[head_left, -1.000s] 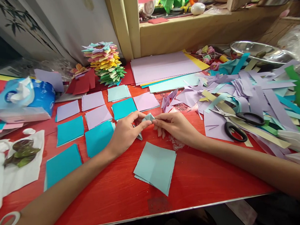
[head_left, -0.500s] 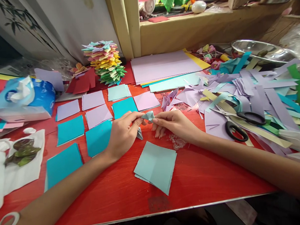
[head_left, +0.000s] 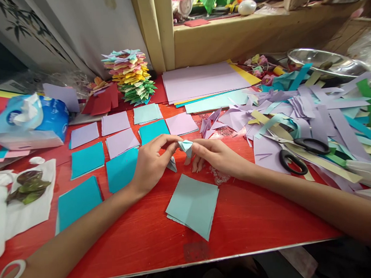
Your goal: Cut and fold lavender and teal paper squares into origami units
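A small piece of folded light-blue paper [head_left: 186,144] is pinched between my two hands above the red table. My left hand [head_left: 154,162] grips its left side with thumb and forefinger. On the other side, my right hand [head_left: 215,154] holds it the same way, the remaining fingers curled below. Partly hidden behind my left fingers, another folded pale piece [head_left: 172,164] rests on the table. Just in front of the hands lies a short stack of square pale-green sheets [head_left: 193,205], its edges slightly out of line.
Teal squares [head_left: 87,160] and lilac squares [head_left: 115,123] lie in piles at left. Behind them stands a tiered stack of folded paper [head_left: 130,78]. Black-handled scissors [head_left: 295,153] sit among paper strips [head_left: 309,106] at right, near a metal bowl [head_left: 325,63]. A tissue pack [head_left: 50,115] is far left.
The folded light-blue paper has turned between my fingers, so its creased top and a downward point now show. Both hands stay in nearly the same place.
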A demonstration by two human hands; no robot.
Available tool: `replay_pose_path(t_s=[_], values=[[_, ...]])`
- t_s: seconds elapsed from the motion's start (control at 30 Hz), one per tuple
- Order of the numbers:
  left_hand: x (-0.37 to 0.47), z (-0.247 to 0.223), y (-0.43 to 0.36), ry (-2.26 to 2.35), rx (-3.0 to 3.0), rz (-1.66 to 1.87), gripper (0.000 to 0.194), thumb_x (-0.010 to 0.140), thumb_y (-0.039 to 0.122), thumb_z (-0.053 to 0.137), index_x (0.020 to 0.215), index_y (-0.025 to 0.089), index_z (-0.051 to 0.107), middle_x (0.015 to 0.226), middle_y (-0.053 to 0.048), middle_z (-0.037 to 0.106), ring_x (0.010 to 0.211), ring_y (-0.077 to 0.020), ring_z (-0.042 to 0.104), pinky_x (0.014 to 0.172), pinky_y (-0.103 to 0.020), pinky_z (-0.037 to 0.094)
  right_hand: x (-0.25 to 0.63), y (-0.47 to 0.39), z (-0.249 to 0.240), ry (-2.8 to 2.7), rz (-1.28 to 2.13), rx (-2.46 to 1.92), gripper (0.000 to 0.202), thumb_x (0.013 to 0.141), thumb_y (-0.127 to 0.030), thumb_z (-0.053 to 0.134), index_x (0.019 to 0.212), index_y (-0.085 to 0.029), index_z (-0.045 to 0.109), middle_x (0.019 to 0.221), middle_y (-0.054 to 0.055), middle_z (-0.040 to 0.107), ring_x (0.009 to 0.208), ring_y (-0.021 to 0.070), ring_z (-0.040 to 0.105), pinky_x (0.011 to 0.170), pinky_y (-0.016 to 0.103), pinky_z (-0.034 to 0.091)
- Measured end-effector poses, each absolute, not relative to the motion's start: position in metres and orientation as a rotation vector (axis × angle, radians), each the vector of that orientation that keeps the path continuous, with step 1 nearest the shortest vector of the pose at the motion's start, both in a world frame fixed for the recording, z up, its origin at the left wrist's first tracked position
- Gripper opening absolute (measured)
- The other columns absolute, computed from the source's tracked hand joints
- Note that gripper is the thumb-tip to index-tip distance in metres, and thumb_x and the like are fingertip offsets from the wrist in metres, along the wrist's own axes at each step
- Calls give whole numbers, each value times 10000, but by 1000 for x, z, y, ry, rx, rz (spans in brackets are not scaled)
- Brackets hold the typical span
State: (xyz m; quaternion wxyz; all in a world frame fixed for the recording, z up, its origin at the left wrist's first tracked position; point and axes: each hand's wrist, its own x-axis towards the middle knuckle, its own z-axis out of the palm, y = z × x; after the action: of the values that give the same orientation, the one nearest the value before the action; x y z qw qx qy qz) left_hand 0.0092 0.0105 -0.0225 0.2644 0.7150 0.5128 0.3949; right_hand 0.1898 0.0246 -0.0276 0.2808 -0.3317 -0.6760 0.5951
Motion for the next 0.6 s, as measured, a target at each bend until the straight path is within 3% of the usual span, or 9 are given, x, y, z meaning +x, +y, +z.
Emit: replay_pose_path(t_s=[0.27, 0.47, 0.6], values=[[9, -25, 12, 1416, 1897, 945, 239, 837, 394, 497, 796, 186, 607, 748, -1, 640, 669, -129, 596, 592, -232, 450, 189, 26, -33, -1756, 1525, -959, 235, 851, -401, 480, 772, -181, 498, 569, -21, 572, 534, 125, 619, 530, 251, 513], [11, -23, 10, 1311, 1893, 975, 203, 833, 355, 518, 949, 216, 610, 930, -6, 638, 783, -126, 590, 656, -221, 462, 190, 28, -33, -1787, 1462, -981, 212, 850, -335, 484, 778, -159, 578, 701, 8, 599, 633, 117, 626, 618, 247, 511], [11, -22, 10, 1347, 1905, 953, 186, 836, 354, 515, 900, 221, 627, 871, 2, 632, 738, -114, 575, 628, -214, 448, 192, 30, -34, -1803, 1412, -982, 212, 846, -323, 493, 746, -160, 586, 678, 0, 587, 628, 110, 617, 632, 243, 496]])
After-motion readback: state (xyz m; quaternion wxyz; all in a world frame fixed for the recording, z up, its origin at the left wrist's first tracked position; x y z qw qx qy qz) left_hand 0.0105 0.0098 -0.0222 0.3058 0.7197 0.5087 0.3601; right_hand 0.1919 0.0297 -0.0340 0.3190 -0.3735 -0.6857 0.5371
